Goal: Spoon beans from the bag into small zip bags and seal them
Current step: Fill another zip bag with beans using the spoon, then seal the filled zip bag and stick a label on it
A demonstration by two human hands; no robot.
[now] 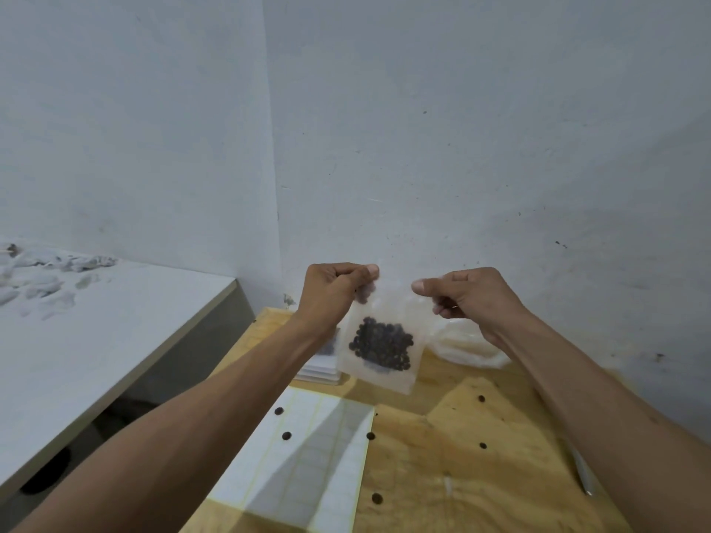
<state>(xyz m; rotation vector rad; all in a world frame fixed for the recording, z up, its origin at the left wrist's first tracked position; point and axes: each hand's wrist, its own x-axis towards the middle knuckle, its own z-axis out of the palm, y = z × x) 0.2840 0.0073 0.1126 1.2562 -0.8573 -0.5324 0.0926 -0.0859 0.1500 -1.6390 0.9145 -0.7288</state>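
A small clear zip bag (384, 373) hangs in the air above the wooden table (442, 455), with a clump of dark beans (381, 345) in its lower half. My left hand (334, 290) pinches the bag's top left corner between thumb and fingers. My right hand (461, 294) pinches the top right corner. The bag's top edge stretches between the two hands. Behind my right hand lies a crumpled white plastic bag (465, 350). Several loose beans (286, 435) lie scattered on the table.
A stack of flat empty zip bags (321, 369) sits behind my left wrist. A white sheet of labels (307, 467) lies on the table near me. A pen (584, 475) lies at the right. A grey-white counter (96, 321) stands to the left, walls behind.
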